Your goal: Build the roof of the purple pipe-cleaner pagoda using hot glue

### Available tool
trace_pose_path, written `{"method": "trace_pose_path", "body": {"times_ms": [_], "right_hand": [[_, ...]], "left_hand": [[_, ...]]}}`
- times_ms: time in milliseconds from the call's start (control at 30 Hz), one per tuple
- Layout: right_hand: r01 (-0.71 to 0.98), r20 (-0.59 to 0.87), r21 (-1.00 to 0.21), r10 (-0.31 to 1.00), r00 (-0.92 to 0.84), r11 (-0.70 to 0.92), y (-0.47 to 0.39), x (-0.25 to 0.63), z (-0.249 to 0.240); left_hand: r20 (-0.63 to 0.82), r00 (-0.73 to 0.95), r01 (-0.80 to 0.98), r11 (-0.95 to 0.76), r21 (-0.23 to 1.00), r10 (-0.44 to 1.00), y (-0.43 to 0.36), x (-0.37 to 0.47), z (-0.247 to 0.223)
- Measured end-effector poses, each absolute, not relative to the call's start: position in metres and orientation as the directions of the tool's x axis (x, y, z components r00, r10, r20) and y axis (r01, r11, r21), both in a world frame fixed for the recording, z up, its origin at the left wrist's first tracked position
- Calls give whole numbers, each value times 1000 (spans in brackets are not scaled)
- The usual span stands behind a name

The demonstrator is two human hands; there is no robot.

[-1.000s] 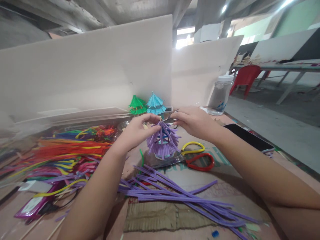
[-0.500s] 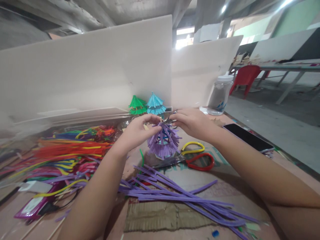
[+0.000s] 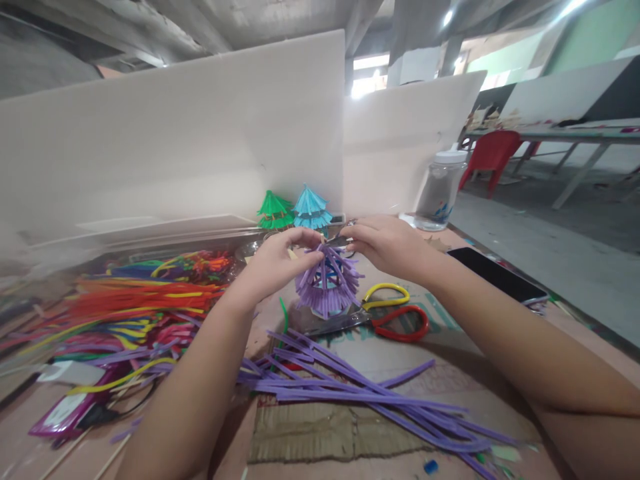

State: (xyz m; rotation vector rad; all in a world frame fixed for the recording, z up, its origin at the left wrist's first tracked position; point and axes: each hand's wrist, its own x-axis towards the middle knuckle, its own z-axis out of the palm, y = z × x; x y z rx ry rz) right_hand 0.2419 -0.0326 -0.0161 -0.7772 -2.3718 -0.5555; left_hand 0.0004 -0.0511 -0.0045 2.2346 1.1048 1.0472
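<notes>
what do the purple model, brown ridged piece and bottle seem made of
Purple model: mainly pipe cleaners, probably, matte and soft-edged. Brown ridged piece: looks like corrugated cardboard, dull, ribs showing. Bottle: smooth and see-through, likely clear plastic, possibly glass.

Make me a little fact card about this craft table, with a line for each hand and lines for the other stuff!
Left hand: fingers at the top of the purple tiered model
Right hand: holding a small dark tool by the model's top; exact kind unclear
Behind: a green model and a light blue model
Scissors: one yellow handle, one red, beside the purple model
Nearer the camera: loose purple strips
Right side: bottle and phone
</notes>
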Motion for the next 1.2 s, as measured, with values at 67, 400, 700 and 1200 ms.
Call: {"method": "trace_pose_path", "body": {"times_ms": [67, 400, 700, 1200], "right_hand": [[633, 622, 209, 398, -674, 746, -33, 242, -15], [642, 631, 234, 388, -671, 730, -34, 241, -17], [649, 638, 296, 360, -680, 701, -38, 240, -17], [647, 654, 259, 363, -664, 717, -38, 241, -17]], "left_hand": [[436, 408, 466, -593, 656, 802, -51, 0, -4], [430, 386, 482, -576, 660, 816, -52, 1, -3], [411, 390, 461, -561, 687, 824, -52, 2, -3], [426, 363, 498, -559, 663, 829, -53, 1, -3]]}}
